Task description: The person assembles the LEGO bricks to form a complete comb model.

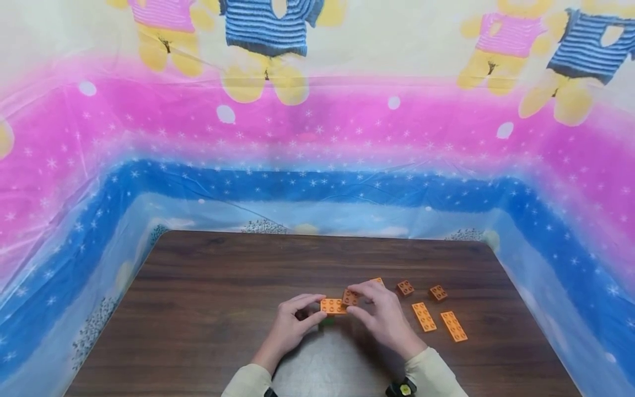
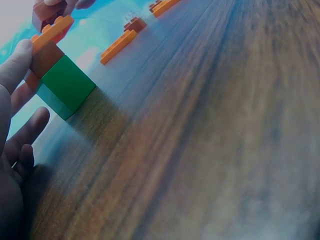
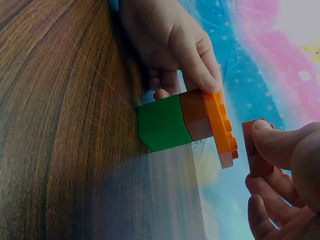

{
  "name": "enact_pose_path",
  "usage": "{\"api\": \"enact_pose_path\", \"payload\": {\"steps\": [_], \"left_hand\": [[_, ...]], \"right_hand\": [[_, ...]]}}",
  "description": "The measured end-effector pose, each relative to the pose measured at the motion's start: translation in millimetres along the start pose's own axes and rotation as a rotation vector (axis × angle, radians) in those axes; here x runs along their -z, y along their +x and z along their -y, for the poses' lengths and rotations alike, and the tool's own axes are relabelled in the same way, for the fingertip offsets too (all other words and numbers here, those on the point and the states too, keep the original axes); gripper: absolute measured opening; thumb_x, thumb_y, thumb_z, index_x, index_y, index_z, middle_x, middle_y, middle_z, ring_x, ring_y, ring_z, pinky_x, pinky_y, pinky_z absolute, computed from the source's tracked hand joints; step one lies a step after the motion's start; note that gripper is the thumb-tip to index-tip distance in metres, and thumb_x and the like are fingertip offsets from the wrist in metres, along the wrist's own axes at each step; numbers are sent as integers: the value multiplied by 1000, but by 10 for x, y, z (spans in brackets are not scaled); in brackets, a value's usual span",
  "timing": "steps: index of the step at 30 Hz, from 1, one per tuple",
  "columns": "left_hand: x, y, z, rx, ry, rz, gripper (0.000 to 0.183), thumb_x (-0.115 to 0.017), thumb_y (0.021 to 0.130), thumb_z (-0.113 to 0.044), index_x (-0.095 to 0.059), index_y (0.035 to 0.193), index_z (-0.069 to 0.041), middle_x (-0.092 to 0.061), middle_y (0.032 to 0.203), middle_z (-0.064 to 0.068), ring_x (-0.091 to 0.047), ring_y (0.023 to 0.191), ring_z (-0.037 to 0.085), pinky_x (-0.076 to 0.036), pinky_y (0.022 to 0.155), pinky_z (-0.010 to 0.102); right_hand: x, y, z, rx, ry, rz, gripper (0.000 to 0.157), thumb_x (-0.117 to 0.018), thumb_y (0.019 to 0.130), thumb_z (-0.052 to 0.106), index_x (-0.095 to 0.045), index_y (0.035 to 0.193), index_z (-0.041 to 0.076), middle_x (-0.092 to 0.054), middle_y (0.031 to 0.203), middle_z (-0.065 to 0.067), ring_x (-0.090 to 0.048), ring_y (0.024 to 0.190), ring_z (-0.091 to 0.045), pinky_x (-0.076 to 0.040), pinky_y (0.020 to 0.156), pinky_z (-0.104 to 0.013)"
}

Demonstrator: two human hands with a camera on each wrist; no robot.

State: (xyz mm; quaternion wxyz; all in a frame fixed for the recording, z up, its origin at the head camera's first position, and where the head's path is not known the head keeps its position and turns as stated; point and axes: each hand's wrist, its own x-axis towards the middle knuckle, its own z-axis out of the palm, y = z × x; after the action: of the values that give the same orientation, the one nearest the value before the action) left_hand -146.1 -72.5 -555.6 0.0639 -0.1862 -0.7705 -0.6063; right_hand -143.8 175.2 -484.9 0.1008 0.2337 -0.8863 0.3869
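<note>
A small stack stands on the table: a green block (image 3: 162, 122) at the bottom, a brown brick (image 3: 196, 115) above it, and a thin orange brick (image 3: 220, 130) on top, jutting out to the right. My left hand (image 1: 292, 322) steadies the stack, thumb and forefinger pinching the left end of the orange brick. Between the thumb and fingers of my right hand (image 1: 384, 311) is a second brown brick (image 3: 255, 150), held tilted just off the orange brick's studs. A narrow gap separates the two in the right wrist view.
On the right of the dark wooden table (image 1: 208, 275) lie two long orange bricks (image 1: 424, 317) and two small brown bricks (image 1: 405, 288). Another orange brick (image 1: 378, 280) is partly hidden behind my right hand. A patterned cloth (image 1: 307, 187) hangs around the table.
</note>
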Motion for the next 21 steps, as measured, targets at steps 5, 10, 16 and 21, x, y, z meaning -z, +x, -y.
{"api": "enact_pose_path", "payload": {"steps": [5,10,16,21], "left_hand": [[-7,4,8,7,-12,-5,36,-83,93,-24,-77,126,-11,-76,118,-2,-64,79,11,-53,67,26],[-4,5,11,-1,-11,-10,34,-83,92,-24,-78,124,-13,-76,117,-2,-63,78,11,-53,67,25],[-4,1,18,-25,-12,-13,33,-83,92,-22,-78,124,-14,-76,118,0,-63,78,9,-53,67,25],[4,-5,3,-20,-7,-14,32,-83,92,-23,-78,124,-18,-76,118,-1,-63,78,9,-53,67,25]], "right_hand": [[-12,16,26,-6,6,11,40,-88,87,15,-74,125,17,-71,118,5,-68,104,-11,-61,83,-43],[-36,43,42,8,8,17,39,-88,88,16,-75,125,16,-70,118,6,-67,104,-10,-61,84,-44],[-73,73,65,52,-12,25,40,-87,88,16,-74,126,15,-71,118,6,-67,103,-11,-60,83,-40],[-109,87,75,47,-11,55,40,-85,91,18,-73,128,15,-70,121,6,-67,105,-11,-59,85,-37]]}}
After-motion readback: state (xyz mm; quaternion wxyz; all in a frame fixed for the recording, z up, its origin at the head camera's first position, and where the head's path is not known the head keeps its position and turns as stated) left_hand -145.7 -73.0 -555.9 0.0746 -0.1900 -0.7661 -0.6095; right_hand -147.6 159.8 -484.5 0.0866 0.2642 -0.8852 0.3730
